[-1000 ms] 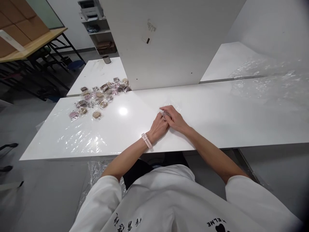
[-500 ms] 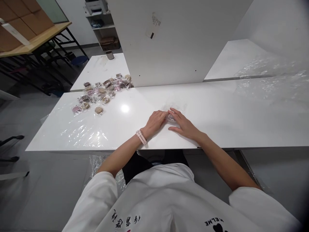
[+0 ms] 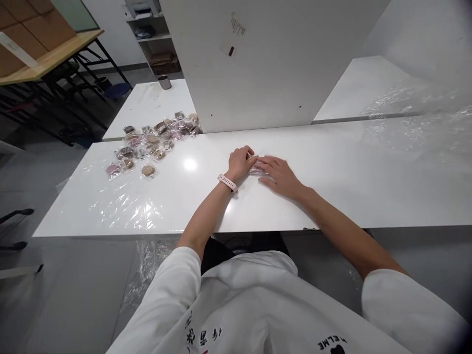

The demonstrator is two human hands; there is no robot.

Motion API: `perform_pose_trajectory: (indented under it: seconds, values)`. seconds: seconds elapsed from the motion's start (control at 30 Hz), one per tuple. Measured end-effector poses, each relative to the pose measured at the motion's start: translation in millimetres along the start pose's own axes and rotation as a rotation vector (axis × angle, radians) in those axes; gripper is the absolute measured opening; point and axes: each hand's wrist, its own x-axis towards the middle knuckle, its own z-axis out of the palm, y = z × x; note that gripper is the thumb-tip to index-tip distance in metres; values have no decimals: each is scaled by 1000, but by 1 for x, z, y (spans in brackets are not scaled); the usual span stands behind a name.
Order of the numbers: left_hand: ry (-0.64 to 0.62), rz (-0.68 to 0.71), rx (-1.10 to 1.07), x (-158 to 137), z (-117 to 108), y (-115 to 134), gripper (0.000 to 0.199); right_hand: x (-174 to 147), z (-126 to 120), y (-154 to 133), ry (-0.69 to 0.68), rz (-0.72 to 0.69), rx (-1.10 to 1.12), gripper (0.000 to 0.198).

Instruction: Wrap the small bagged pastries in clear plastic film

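A small bundle of clear plastic wrap [image 3: 258, 170] lies on the white table [image 3: 354, 182] in front of me, partly hidden under my fingers. At its left end is my left hand [image 3: 240, 163], fingers curled and closed on the plastic. A pale pink wristband [image 3: 227, 183] circles that wrist. My right hand [image 3: 282, 177] rests across the bundle from the right, fingers stretched out and thumb apart on the near side. What is inside the plastic, if anything, cannot be made out.
Several clear-wrapped round pieces [image 3: 153, 140], brown, tan and pink, lie scattered at the left. Clear film [image 3: 129, 209] spreads along the left front edge, and more film [image 3: 416, 118] at the right. A white upright panel [image 3: 258, 73] stands behind; a small cup [image 3: 164, 82] sits back left.
My left hand has moved slightly up and away from me, its fingers now more curled. The plastic between my hands looks narrower and more gathered. The right hand has shifted a little forward.
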Motion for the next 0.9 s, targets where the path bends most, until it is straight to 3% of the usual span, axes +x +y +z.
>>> perform_pose_trajectory:
  seconds: [0.1,0.23,0.3,0.37,0.47,0.53,0.63,0.73,0.83,0.9]
  values:
    - [-2,-74,-201,2,-1,-5,12,-3,2,10,-119,-23,27,65]
    - [51,-126,-516,5,-3,-13,16,16,1,7,-132,99,19,45]
    - [88,-134,-574,6,-3,-16,16,25,0,5,-77,206,136,39]
    - [126,-134,-578,6,-4,-17,17,26,-4,12,53,427,402,33]
    - [174,-144,-620,6,-7,-16,21,13,-22,49,283,831,751,32]
    - [183,-167,-642,7,-9,-13,21,2,-44,85,497,1069,809,29]
    - [160,-226,-630,8,-10,-9,20,0,-82,137,851,1257,727,21]
    - [148,-267,-613,8,-11,-6,19,23,-105,171,993,1129,444,38]
    - [146,-271,-589,8,-10,-6,17,59,-101,195,900,875,37,50]
    - [148,-264,-581,8,-10,-7,17,79,-87,210,812,828,-85,50]
